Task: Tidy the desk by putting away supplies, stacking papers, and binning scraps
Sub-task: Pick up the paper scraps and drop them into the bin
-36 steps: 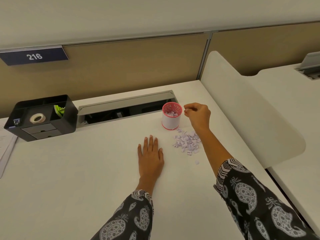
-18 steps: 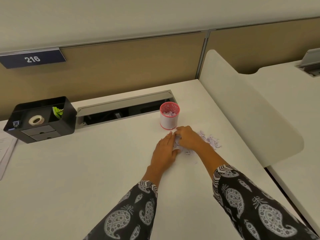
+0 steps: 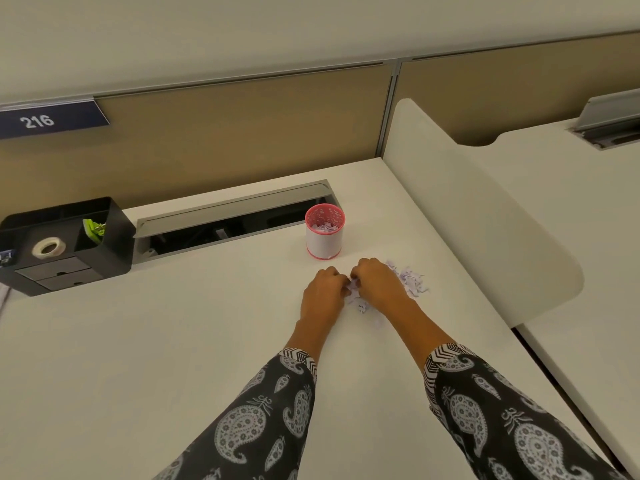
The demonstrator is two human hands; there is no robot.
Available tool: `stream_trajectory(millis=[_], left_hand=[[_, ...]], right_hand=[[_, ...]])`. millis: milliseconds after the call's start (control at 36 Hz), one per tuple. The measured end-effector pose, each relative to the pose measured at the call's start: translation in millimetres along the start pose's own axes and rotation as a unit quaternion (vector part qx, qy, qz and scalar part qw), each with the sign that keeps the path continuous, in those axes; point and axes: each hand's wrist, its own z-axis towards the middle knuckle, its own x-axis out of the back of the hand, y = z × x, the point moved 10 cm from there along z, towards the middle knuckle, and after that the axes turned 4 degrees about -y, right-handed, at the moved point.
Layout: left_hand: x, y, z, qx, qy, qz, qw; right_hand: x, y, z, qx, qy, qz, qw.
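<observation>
Curled fingers of both hands close over a clump of paper scraps (image 3: 354, 295) on the white desk (image 3: 138, 341). The left hand (image 3: 323, 289) and the right hand (image 3: 375, 282) meet knuckle to knuckle, backs up, and white bits show in the narrow gap between them. The fingertips themselves are hidden beneath the knuckles, so how tightly the paper is pinched cannot be told.

In the head view, more of the scraps lie loose on the desk just right of the right hand, and a few small bits lie near that wrist. Just beyond the hands stands a white cup with a pink rim (image 3: 325, 237), upright and apart from them, with paper bits showing inside it. Behind the cup an open grey cable tray (image 3: 228, 220) runs along the back of the desk.

Far to the left sits a black desk organiser (image 3: 114, 244). It holds a roll of tape (image 3: 48, 247) and green clips (image 3: 93, 228) in separate compartments, with two small drawers below.

On the partition above hangs a blue sign reading 216 (image 3: 52, 119). A rounded white divider panel (image 3: 485, 220) borders the desk on the right. Both forearms wear dark paisley sleeves (image 3: 263, 427).
</observation>
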Motion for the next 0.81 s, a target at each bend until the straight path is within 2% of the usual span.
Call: stream_trajectory(millis=[139, 250, 361, 444, 556, 694, 806], left_hand=[[0, -5, 2, 0.033, -0.009, -0.006, 0.999], [4, -16, 0, 0.064, 0.012, -0.069, 0.996], [26, -16, -8, 0.055, 0.095, -0.138, 0.984], [55, -12, -10, 0.046, 0.17, -0.203, 0.963], [99, -1, -3, 0.026, 0.249, -0.239, 0.938], [128, 1, 23, 0.014, 0.27, -0.196, 0.943], [136, -9, 42, 0.045, 0.244, -0.15, 0.957]], right_hand=[[4, 3, -6, -0.015, 0.026, 0.043, 0.999], [4, 14, -8, -0.051, 0.044, 0.132, 0.989], [7, 25, -13, -0.076, 0.074, 0.192, 0.976], [7, 29, -16, -0.085, 0.094, 0.226, 0.966], [5, 35, -19, -0.099, 0.11, 0.265, 0.953], [2, 39, -23, -0.113, 0.113, 0.291, 0.943], [4, 42, -24, -0.115, 0.12, 0.295, 0.941]])
